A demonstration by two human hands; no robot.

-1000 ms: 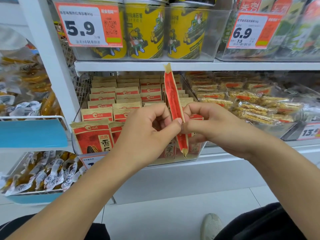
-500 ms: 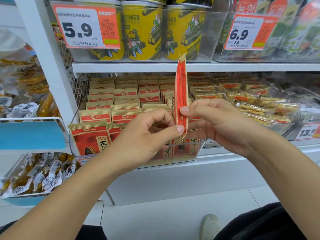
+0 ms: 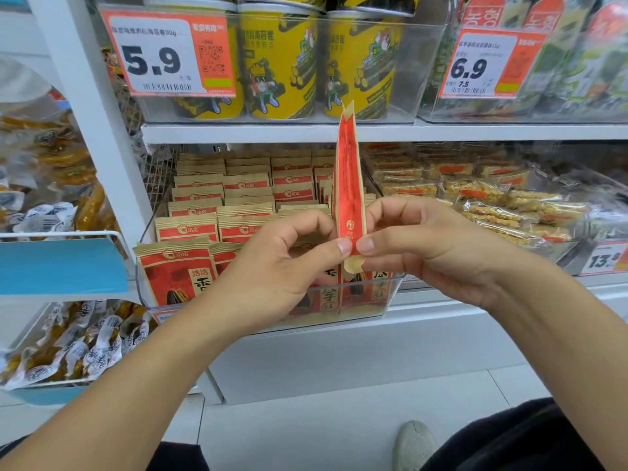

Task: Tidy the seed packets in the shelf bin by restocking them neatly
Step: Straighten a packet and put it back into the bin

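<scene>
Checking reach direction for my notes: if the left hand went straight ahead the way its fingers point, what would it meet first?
The left hand points right, at the upright seed packet it already pinches; just beyond that is the right hand. Depth is hard to judge.

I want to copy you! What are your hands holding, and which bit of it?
One red seed packet, held upright and edge-on. The left hand and the right hand both pinch it near its bottom end, thumbs and fingertips on either side.
</scene>
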